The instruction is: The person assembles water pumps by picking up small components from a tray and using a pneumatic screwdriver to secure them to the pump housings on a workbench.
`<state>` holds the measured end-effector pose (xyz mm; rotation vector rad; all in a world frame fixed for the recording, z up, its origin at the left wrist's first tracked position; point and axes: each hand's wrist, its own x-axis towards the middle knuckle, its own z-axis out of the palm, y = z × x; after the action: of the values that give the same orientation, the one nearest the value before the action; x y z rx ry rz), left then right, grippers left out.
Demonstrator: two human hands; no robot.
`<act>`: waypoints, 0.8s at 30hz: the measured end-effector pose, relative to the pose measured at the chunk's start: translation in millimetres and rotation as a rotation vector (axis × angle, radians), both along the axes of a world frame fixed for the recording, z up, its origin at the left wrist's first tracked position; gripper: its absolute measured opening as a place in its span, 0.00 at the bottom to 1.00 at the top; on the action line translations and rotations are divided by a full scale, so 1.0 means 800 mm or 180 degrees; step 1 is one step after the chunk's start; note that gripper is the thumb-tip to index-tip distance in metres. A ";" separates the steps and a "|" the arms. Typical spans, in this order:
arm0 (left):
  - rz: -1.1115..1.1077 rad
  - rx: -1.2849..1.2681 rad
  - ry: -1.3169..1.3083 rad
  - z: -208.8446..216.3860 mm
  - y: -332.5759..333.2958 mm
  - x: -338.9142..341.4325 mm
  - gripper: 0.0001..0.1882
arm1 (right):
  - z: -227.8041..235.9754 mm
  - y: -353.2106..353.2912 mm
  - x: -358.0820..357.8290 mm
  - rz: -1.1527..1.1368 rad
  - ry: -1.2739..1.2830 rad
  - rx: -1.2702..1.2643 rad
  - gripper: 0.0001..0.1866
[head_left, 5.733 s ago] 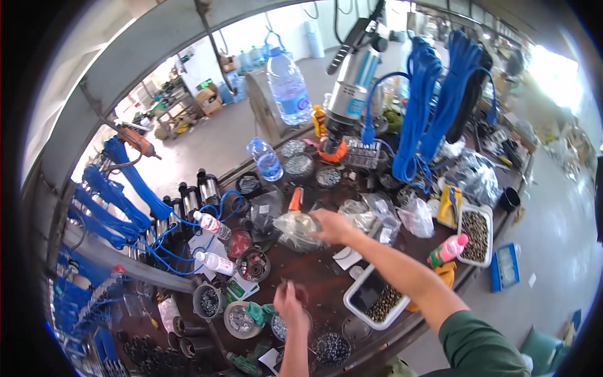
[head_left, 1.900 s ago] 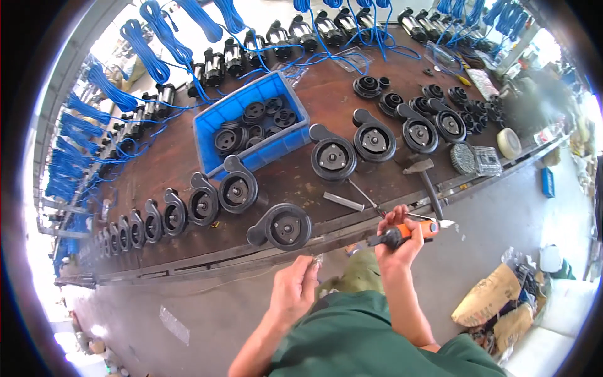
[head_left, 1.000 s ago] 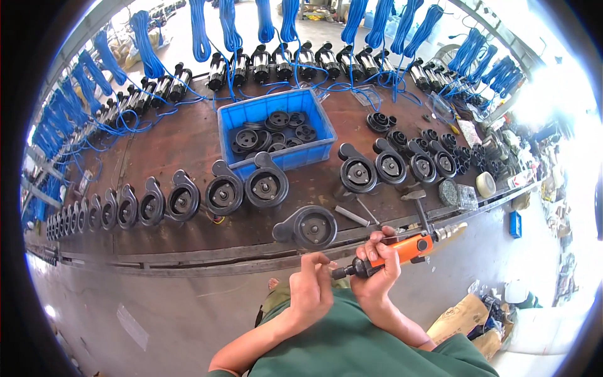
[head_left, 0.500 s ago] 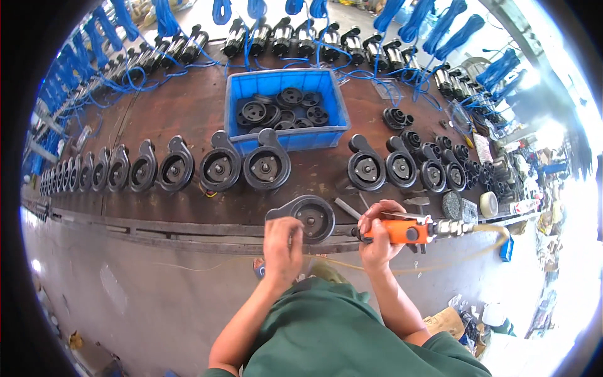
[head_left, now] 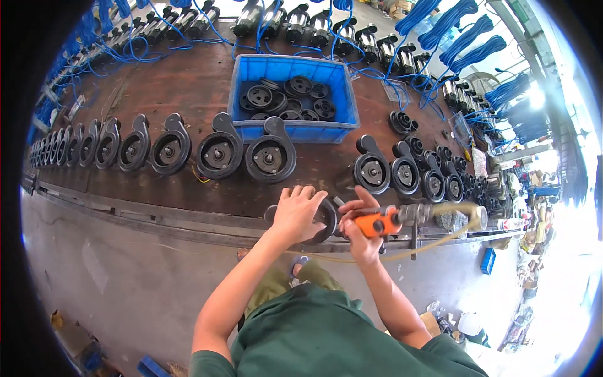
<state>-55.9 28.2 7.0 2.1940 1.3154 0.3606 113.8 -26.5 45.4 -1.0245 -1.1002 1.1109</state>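
At the near edge of the bench lies a black round pump casing (head_left: 328, 220) with a side spout. My left hand (head_left: 296, 215) is curled over its left part, fingers across the top and thumb bent inward, hiding much of its inside. Just to the right, my right hand (head_left: 358, 234) grips an orange pneumatic screwdriver (head_left: 377, 223), its tip pointing left towards the casing. A yellowish air hose (head_left: 443, 237) runs from the tool's metal fitting and loops below. Whether the tip touches the casing cannot be made out.
A blue crate (head_left: 295, 132) with several black discs stands behind. Similar casings (head_left: 270, 158) line the bench to the left, and more (head_left: 372, 173) stand right. Small black parts (head_left: 402, 122) lie at the right. Silver motors (head_left: 320, 28) with blue cables line the back.
My left hand has moved right and forward over the casing, covering more of it. My right hand has brought the screwdriver left, nearer to the casing. The view has shifted slightly.
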 end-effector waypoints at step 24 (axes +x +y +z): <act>0.0331 0.0835 -0.0182 -0.021 -0.016 -0.007 0.37 | -0.034 0.047 0.000 -0.0680 0.0712 0.0250 0.18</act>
<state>-61.9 15.5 -10.0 2.3113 1.4222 0.6644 113.4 11.4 18.0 -0.9088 -0.8286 0.9761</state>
